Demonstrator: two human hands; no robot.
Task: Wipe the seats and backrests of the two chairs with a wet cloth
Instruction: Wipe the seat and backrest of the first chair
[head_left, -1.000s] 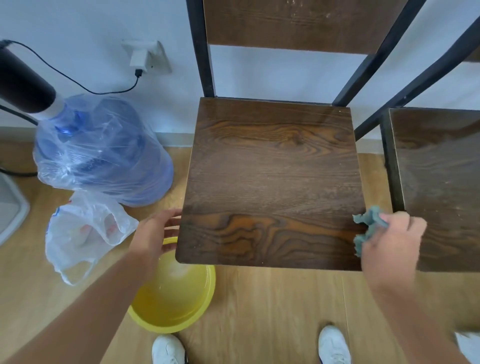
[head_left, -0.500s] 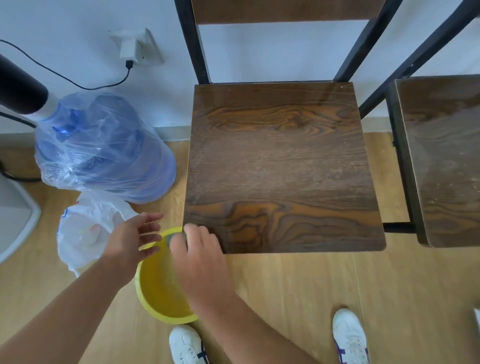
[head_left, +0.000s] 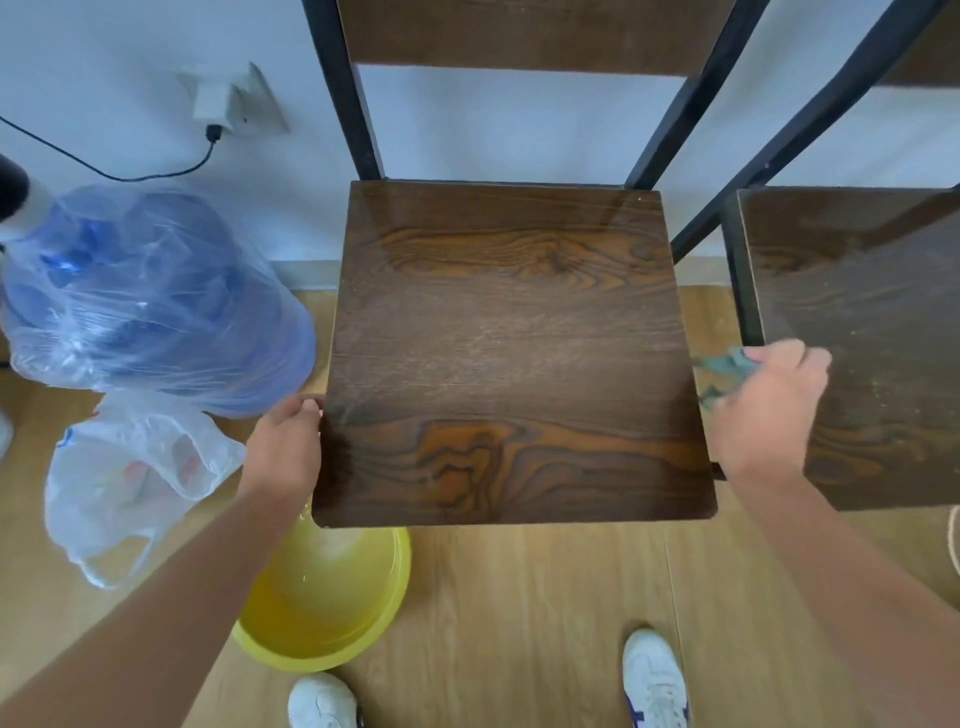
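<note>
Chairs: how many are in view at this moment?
2. One chair sits centre frame, its seat fully visible, the left hand at its left edge. The second chair is at right, cropped by the frame; the right hand holds a cloth beside it.

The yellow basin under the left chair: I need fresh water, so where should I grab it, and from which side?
Grip the yellow basin by its near rim, coming from the person's side, fingers hooked over the thin lip. Its far part sits tucked under the front-left corner of the chair seat, and the left hand is at that seat's edge, so the near arc is likely the freest.
</note>
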